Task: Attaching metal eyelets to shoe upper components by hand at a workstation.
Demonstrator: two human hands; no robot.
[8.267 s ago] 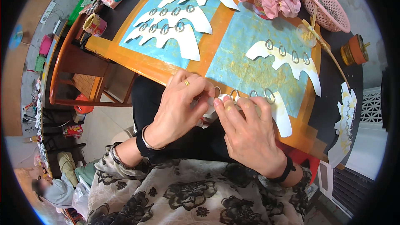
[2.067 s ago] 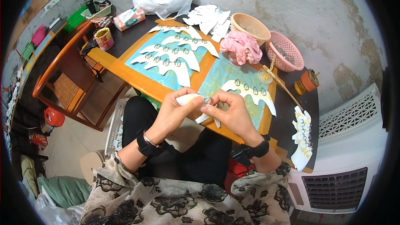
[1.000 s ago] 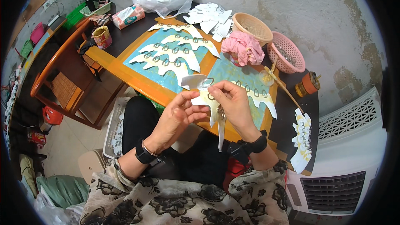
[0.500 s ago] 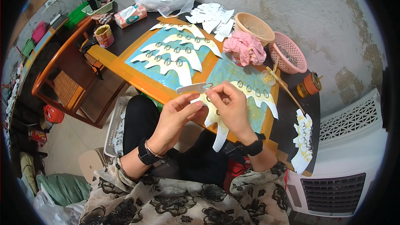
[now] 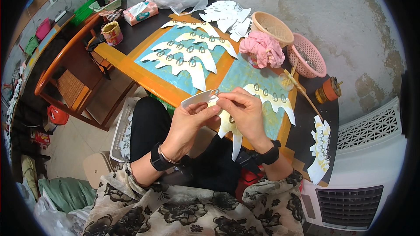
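Note:
My left hand (image 5: 186, 126) pinches one end of a small white cut-out strip (image 5: 197, 98) between thumb and fingers. My right hand (image 5: 243, 113) is closed at the strip's other end, where a small metal ring (image 5: 215, 91) sticks up; the right fingertips partly hide how it sits. Under my hands, a yellow-smeared white cut-out (image 5: 231, 132) with a ring on it reaches past the table's front edge. To the right lies a similar jagged piece (image 5: 273, 98) bearing several rings. More ringed pieces (image 5: 181, 65) lie in rows on the blue sheet (image 5: 177, 85) at the left.
Along the back are a pile of white cut-outs (image 5: 227, 16), a peach basket (image 5: 272, 27), a pink cloth (image 5: 262, 49) and a pink basket (image 5: 321, 57) of metal parts. At right stand a glue-stained stick (image 5: 306, 96), an orange-banded jar (image 5: 328, 90) and a stack of ringed pieces (image 5: 320, 146).
The white strip has tilted up more, its ring end higher, and my left fingers sit further under it. The whole view has shifted slightly.

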